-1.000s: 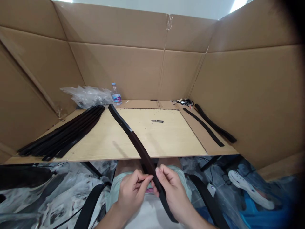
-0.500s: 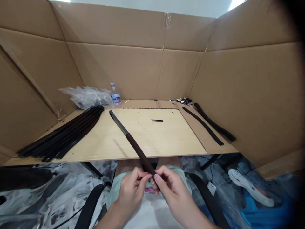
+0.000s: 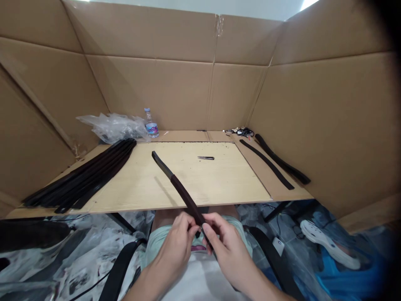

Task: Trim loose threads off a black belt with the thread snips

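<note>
Left hand [image 3: 177, 244] and right hand [image 3: 228, 251] pinch a long dark brown leather strap [image 3: 184, 194] at the front edge of a pale wooden board [image 3: 225, 184], its black tip angled over the board, a slim metal tool [image 3: 206, 158] well to its right

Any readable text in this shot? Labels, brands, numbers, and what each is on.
Plastic water bottle label: blue and pink lettering, maybe "me", too blurred to be sure.
White tag on the floor: small dark mark, too small to read.
No other legible text.
</note>
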The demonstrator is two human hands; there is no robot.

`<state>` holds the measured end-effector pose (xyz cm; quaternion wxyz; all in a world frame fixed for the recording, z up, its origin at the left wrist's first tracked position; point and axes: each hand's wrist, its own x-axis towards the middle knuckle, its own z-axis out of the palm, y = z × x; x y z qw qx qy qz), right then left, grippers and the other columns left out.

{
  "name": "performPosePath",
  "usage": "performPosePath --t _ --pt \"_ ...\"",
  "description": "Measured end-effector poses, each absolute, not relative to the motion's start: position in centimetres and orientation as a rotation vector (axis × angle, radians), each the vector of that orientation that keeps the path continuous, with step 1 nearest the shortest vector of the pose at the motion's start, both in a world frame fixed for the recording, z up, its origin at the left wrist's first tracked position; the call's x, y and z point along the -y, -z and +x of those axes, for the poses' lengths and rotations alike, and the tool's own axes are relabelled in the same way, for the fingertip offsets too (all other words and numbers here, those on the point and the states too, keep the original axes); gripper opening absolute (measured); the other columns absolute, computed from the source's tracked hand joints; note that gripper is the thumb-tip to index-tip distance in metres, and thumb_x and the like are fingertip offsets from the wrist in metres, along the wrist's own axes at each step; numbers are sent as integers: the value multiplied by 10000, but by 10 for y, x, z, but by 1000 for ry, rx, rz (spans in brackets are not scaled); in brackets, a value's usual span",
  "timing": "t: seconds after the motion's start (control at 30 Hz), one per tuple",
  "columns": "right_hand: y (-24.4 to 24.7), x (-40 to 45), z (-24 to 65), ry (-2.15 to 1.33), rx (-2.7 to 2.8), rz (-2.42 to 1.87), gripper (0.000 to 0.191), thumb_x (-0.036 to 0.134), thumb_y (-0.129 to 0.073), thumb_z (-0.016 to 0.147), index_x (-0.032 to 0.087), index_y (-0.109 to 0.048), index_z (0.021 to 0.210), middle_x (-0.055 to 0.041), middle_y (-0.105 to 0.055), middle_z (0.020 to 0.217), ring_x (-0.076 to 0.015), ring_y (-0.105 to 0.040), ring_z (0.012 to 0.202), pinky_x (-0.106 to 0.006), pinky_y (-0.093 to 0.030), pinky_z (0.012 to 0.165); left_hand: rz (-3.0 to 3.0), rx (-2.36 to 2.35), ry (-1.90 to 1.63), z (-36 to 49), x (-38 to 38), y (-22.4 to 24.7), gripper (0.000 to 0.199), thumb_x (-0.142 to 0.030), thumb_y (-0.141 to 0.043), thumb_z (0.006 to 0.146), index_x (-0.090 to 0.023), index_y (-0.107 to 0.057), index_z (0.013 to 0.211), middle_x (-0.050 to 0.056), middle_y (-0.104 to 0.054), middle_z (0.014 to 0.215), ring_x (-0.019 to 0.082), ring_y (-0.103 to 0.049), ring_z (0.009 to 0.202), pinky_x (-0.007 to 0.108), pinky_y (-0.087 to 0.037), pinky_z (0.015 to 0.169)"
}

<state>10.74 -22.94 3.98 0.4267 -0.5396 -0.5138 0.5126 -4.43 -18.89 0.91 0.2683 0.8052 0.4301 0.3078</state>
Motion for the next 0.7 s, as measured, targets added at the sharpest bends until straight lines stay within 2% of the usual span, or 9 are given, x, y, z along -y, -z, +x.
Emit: performPosePath --t 0.1,0.33,0.53,0.7 --pt "-37 225 106 -1354 1206 -1303 314 435 -466 924 161 -565 1039 -10 -546 707 -97 -458 532 -211 -375 471 2282 -1212 -865 -41 188 -11 142 -165 -406 896 -178 -503 793 57 -588 887 170 -532 807 281 -427 687" --pt "-33 217 106 -1429 1138 -1261 319 456 -484 911 148 -553 963 8 -534 652 -70 -446 454 -191 -365 430 2462 -1226 -1140 -42 186 -7 107 -87 -481 876 -166 -508 809 39 -586 877 153 -504 825 265 -398 714" --pt "-24 216 107 -1527 1112 -1269 333 477 -512 890 148 -538 940 17 -520 597 -80 -454 454 -179 -358 405 2748 -989 -1108 -53 177 -10 31 -123 -552 865 -146 -554 843 41 -620 905 162 -508 842 300 -348 771" --pt "-19 215 108 -1609 1096 -1209 337 474 -536 879 145 -554 952 3 -531 652 -84 -472 492 -173 -362 400 2776 -820 -996 -58 162 -16 43 -180 -536 887 -149 -530 857 39 -628 991 178 -510 1037 307 -319 872"
